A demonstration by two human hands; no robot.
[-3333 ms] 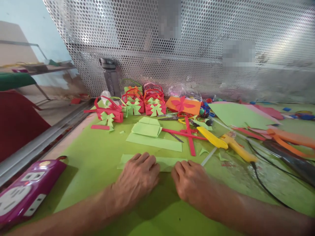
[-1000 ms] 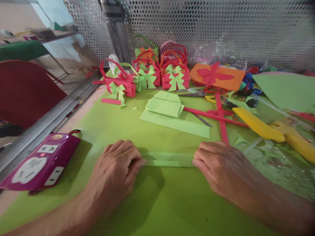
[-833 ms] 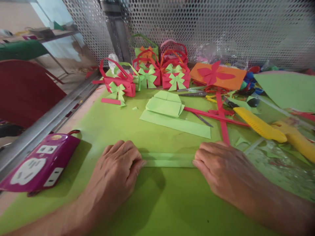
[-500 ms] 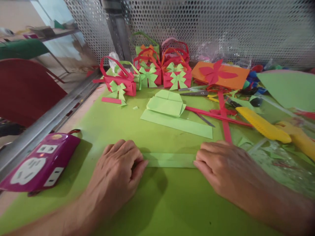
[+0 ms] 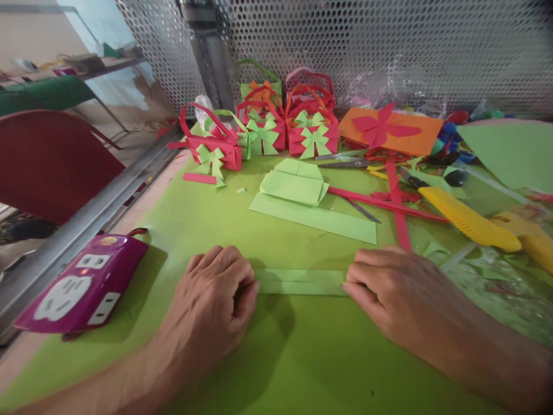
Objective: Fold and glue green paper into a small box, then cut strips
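Observation:
A light green paper strip with a lengthwise fold stretches between my hands, low over the green tabletop. My left hand pinches its left end between thumb and curled fingers. At the other end my right hand grips the strip the same way, its fingertips partly hidden. Just beyond lie a folded light green paper piece and a flat green paper strip. A long red paper strip crosses another one to the right of them.
Small red paper bags with green bows stand at the back. A purple power strip lies on the left. On the right are a yellow-handled cutter, scissors, an orange card and paper scraps. A perforated metal panel rises behind.
The view has shifted slightly, so the background sits a little further right. Both hands keep their hold on the green strip, almost unmoved.

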